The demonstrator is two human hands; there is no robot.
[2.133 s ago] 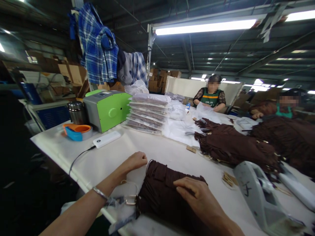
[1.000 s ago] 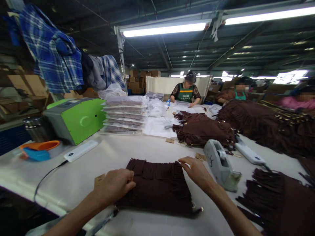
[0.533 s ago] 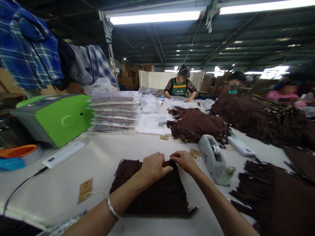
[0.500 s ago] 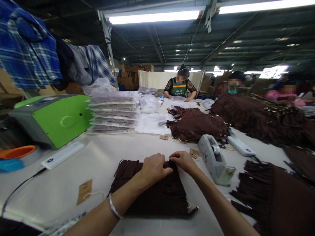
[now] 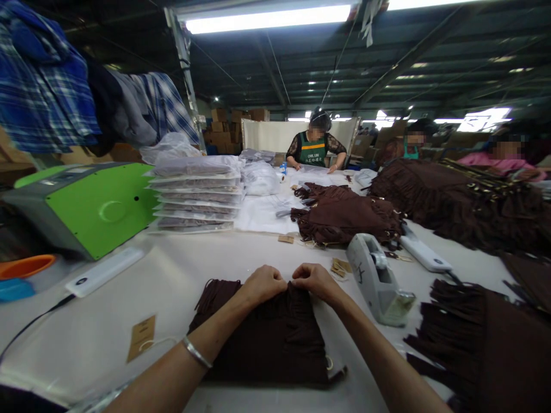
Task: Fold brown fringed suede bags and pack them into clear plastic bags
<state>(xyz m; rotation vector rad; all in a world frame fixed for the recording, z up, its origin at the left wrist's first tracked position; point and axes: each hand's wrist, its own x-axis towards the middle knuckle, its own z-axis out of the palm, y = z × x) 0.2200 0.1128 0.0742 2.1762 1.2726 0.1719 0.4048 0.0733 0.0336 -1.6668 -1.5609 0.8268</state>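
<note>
A dark brown fringed bag (image 5: 267,344) lies flat on the white table in front of me. Both hands meet at its far edge. My left hand (image 5: 264,285) is closed, fingers curled in a pinch on the edge near the fringe. Close beside it, my right hand (image 5: 314,280) pinches the same edge between thumb and fingers. A small cord loop and a strap end stick out at the bag's near right corner. Left of the bag lies a brown paper tag (image 5: 141,338) with a white string.
A tape dispenser (image 5: 379,281) stands right of the bag, with more brown fringed bags (image 5: 495,344) beyond it. Farther back are a bag pile (image 5: 344,215) and a stack of plastic-wrapped packs (image 5: 196,195). A green machine (image 5: 101,209) stands left. A co-worker (image 5: 316,143) works opposite.
My left hand has turned inward from lying over the bag's edge into a pinch. My right hand has shifted slightly left, closer to it. The view has moved a little.
</note>
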